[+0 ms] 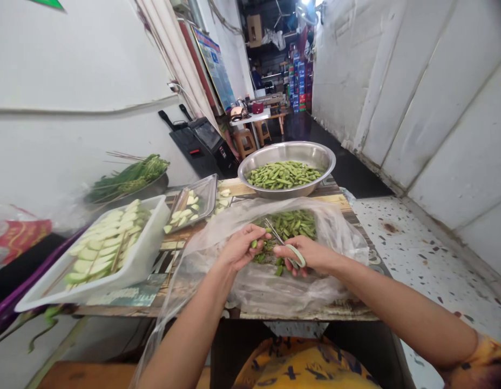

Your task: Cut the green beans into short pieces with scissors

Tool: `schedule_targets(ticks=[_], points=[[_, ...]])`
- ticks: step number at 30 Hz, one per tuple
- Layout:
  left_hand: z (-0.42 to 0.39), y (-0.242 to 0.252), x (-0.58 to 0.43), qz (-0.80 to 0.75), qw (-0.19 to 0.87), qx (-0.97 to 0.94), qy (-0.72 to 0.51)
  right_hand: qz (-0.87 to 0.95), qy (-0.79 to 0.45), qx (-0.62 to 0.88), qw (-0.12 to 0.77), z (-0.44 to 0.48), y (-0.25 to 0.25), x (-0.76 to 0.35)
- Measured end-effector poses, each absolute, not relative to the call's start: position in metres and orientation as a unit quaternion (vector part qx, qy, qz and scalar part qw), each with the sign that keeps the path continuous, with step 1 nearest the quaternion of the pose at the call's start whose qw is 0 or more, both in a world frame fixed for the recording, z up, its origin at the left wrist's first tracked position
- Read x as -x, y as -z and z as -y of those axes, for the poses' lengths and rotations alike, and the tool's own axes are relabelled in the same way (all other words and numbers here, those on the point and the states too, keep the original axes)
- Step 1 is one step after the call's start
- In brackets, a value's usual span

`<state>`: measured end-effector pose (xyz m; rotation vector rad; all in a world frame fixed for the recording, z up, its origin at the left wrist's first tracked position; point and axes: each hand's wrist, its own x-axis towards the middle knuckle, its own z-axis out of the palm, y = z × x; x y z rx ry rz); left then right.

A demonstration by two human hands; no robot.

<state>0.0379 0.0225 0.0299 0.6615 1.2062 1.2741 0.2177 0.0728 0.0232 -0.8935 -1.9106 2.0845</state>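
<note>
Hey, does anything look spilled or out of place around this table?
A brown stain stands out on the pale speckled floor right of the table, and some pale slices lie outside the metal tray, past its right rim, while similar ones sit inside.

Around the crinkled, see-through plastic bag (283, 300), a shiny metal bowl (285, 191) stands at twelve o'clock, a glossy metal tray (205, 190) at ten, a smooth plastic tub (142, 254) at nine. The scissors (279, 236) have metal blades.
</note>
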Motion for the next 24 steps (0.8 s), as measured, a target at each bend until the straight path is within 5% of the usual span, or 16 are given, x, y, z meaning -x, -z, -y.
schedule_targets(ticks=[7, 12, 14, 17, 19, 24], points=[[-0.012, -0.033, -0.044, -0.502, 0.643, -0.233, -0.529, 0.641, -0.688, 0.326, 0.097, -0.073, -0.023, -0.218], [-0.016, -0.081, -0.039, -0.484, 0.625, -0.209, -0.576, 0.689, -0.66, 0.299, 0.019, -0.079, -0.007, -0.218], [-0.045, -0.109, -0.037, -0.495, 0.52, -0.26, -0.646, 0.696, -0.657, 0.29, 0.005, -0.079, -0.005, -0.219], [-0.109, -0.142, -0.032, -0.556, 0.201, -0.382, -0.71, 0.705, -0.651, 0.28, 0.015, -0.08, -0.008, -0.221], [-0.143, -0.154, -0.028, -0.634, 0.045, -0.455, -0.623, 0.71, -0.641, 0.29, 0.027, -0.082, -0.012, -0.222], [-0.119, -0.14, -0.039, -0.646, -0.126, -0.601, -0.453, 0.732, -0.549, 0.384, 0.126, -0.094, -0.017, -0.223]])
